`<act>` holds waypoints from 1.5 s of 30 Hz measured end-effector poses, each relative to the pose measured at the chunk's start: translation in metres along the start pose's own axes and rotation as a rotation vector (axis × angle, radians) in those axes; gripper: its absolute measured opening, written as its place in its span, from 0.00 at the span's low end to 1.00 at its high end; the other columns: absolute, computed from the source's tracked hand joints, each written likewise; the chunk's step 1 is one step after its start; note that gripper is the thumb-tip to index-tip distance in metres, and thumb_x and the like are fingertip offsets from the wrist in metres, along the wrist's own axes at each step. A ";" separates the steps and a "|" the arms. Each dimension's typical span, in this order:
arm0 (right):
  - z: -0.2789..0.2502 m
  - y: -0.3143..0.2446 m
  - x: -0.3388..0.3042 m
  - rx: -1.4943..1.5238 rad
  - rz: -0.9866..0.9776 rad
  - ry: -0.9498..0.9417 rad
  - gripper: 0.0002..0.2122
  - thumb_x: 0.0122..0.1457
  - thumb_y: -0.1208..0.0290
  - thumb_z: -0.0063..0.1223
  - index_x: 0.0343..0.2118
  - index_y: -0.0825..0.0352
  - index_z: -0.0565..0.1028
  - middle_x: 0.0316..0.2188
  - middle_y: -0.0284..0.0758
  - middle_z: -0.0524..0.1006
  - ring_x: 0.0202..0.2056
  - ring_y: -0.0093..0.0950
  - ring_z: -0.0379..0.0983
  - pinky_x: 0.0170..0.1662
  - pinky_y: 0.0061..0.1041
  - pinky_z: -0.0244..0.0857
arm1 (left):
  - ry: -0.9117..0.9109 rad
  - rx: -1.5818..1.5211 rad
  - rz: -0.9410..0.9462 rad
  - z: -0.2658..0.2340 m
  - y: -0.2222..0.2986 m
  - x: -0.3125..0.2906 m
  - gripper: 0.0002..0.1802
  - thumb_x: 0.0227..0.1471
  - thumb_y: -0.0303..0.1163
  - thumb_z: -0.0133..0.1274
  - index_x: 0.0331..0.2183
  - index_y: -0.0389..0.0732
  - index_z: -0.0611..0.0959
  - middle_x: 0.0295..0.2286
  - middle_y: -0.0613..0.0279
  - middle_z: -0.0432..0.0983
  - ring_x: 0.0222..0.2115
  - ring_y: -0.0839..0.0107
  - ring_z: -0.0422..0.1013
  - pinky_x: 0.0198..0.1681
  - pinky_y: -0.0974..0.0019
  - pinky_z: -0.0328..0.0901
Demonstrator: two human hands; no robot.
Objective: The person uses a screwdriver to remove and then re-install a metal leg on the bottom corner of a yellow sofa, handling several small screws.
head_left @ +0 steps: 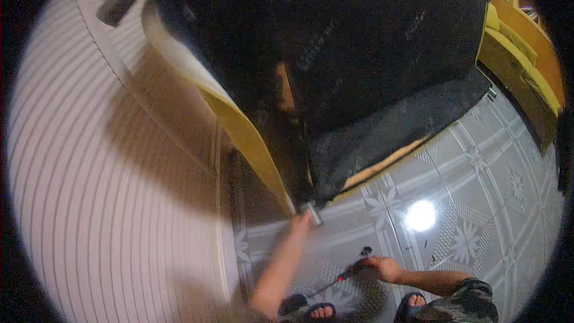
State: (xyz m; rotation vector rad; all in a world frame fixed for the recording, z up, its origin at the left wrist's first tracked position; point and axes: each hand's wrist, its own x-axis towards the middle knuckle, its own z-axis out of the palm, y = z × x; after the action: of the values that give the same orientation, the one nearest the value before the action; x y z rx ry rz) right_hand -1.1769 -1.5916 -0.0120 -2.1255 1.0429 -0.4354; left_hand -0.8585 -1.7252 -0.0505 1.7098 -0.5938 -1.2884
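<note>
Sandalled feet (pixel 323 310) stand on patterned floor tiles (pixel 478 203). Right hand (pixel 382 268) is closed around a red-handled screwdriver (pixel 344 276) held low over them. Farther off, left hand (pixel 302 222) pinches the metal foot (pixel 314 212) at the upturned black-bottomed sofa's (pixel 359 54) corner.

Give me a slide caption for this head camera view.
Left hand at the metal leg of an upturned sofa; right hand holds a red-handled screwdriver above the tiled floor.
</note>
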 end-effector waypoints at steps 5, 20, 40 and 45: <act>-0.019 -0.031 0.034 -0.100 -0.043 -0.061 0.07 0.49 0.66 0.48 0.31 0.60 0.68 0.28 0.38 0.69 0.29 0.42 0.68 0.30 0.36 0.62 | -0.021 -0.015 -0.117 -0.019 -0.015 0.016 0.20 0.39 0.47 0.57 0.15 0.44 0.68 0.12 0.70 0.60 0.11 0.76 0.54 0.12 0.71 0.49; -0.170 -0.199 0.186 0.239 -0.443 0.656 0.04 0.48 0.75 0.51 0.28 0.66 0.71 0.22 0.35 0.70 0.22 0.27 0.67 0.25 0.22 0.61 | -0.174 -0.579 -0.194 -0.021 0.009 -0.083 0.14 0.49 0.30 0.46 0.39 0.34 0.70 0.20 0.63 0.63 0.17 0.74 0.59 0.20 0.70 0.57; -0.367 -0.493 0.323 0.040 -0.788 1.420 0.08 0.45 0.65 0.54 0.25 0.62 0.72 0.20 0.34 0.74 0.24 0.34 0.71 0.29 0.30 0.63 | -0.309 -0.709 -0.264 0.008 -0.010 -0.093 0.11 0.53 0.24 0.37 0.37 0.34 0.72 0.22 0.59 0.65 0.17 0.74 0.58 0.20 0.71 0.58; -0.365 -0.491 0.322 0.036 -0.725 1.441 0.10 0.45 0.62 0.54 0.26 0.63 0.72 0.18 0.31 0.72 0.23 0.26 0.70 0.30 0.25 0.62 | -0.256 -0.645 -0.305 0.012 0.005 -0.105 0.10 0.52 0.23 0.38 0.35 0.35 0.73 0.22 0.60 0.66 0.17 0.74 0.59 0.19 0.71 0.58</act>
State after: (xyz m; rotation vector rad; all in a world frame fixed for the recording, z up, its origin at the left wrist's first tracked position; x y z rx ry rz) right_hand -0.9182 -1.8080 0.5920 -1.9086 0.7846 -2.5099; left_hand -0.9052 -1.6492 0.0060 1.1292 -0.0283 -1.7014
